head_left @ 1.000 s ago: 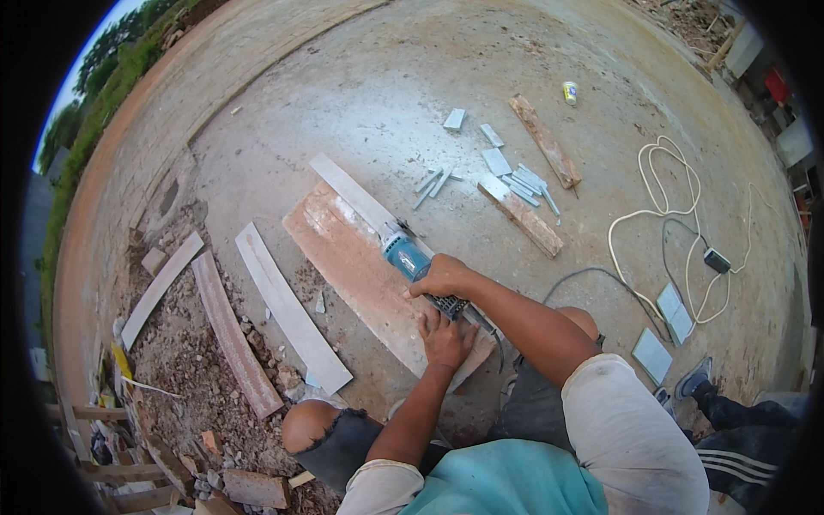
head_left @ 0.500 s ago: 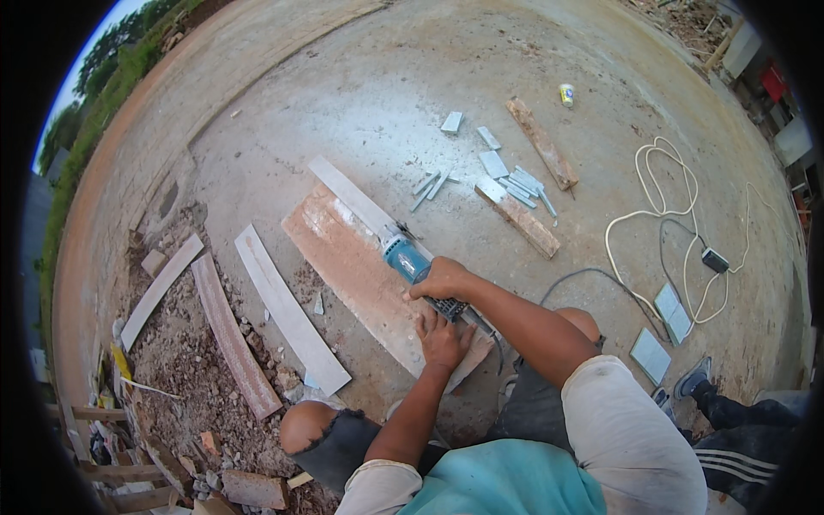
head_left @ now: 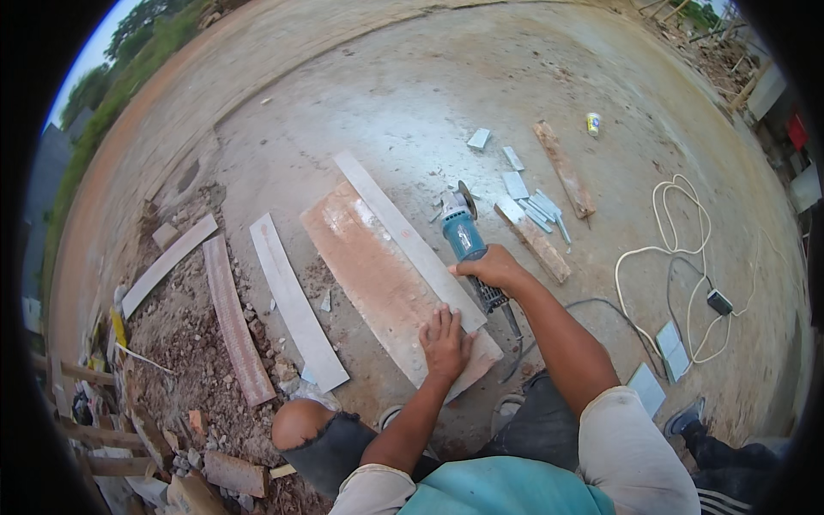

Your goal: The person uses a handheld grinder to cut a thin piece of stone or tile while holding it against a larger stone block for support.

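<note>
1. Grinder point(head_left: 463, 236) sits near the middle of the frame, just right of a long pale strip point(head_left: 408, 233). The strip lies slantwise along the right side of a dusty reddish board point(head_left: 365, 279).
2. Right hand point(head_left: 491, 268) is wrapped round the grinder's body. Its disc point(head_left: 468, 200) points to the top of the frame, off the strip; I can't tell whether it is spinning.
3. Left hand point(head_left: 446, 345) is spread flat on the board's lower end, fingertips at the strip's edge. How hard it presses, I can't tell.
4. As I judge it, this is a pause in the grinder work: tool off the strip, left hand steadying. The next move calls for a firm strip, a sure grip and the left fingers well away from the disc.
5. Pale offcuts point(head_left: 515, 184) and two brown beams point(head_left: 564, 169) point(head_left: 536, 243) lie right of the disc and could crowd it; a small cup point(head_left: 593, 124) stands beyond.
6. A grey cord point(head_left: 592, 306) runs right toward a looped white cable point(head_left: 620, 279) and a black box point(head_left: 719, 301), and might snag. Two tiles point(head_left: 672, 352) point(head_left: 645, 388) and another person's shoe point(head_left: 684, 416) are at lower right.
7. Three more strips point(head_left: 299, 305) point(head_left: 236, 318) point(head_left: 169, 266) lie at left, by rubble point(head_left: 193, 343).
</note>
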### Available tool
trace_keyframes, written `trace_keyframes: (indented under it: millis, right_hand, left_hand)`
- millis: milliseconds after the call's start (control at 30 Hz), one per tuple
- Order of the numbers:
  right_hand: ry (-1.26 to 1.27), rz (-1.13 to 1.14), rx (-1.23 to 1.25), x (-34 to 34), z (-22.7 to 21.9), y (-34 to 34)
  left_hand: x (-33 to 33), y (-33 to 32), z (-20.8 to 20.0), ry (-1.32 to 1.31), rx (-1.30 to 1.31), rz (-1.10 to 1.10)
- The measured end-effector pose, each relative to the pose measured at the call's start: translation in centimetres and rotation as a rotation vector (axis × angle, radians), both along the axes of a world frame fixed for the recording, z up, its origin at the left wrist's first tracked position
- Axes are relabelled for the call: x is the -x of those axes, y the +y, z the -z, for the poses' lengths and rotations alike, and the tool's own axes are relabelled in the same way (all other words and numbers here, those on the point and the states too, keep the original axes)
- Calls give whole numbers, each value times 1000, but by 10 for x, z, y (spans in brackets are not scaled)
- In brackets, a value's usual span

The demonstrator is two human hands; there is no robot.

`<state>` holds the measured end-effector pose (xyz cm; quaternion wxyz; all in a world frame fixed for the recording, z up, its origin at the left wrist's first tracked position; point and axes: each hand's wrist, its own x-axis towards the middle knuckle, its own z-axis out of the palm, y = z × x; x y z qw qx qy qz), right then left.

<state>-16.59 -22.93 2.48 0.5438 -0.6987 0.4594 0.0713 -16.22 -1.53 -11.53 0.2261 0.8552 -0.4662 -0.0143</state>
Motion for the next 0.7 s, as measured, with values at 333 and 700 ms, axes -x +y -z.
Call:
trace_keyframes:
  millis: [333, 700]
  right_hand:
    - [-61, -33, -26, -10, 18, 18]
    - [37, -221, 47, -33, 27, 43]
  left_hand:
    - [0, -4, 0, -38, 14, -21]
    - [-4, 1, 11, -14, 9, 42]
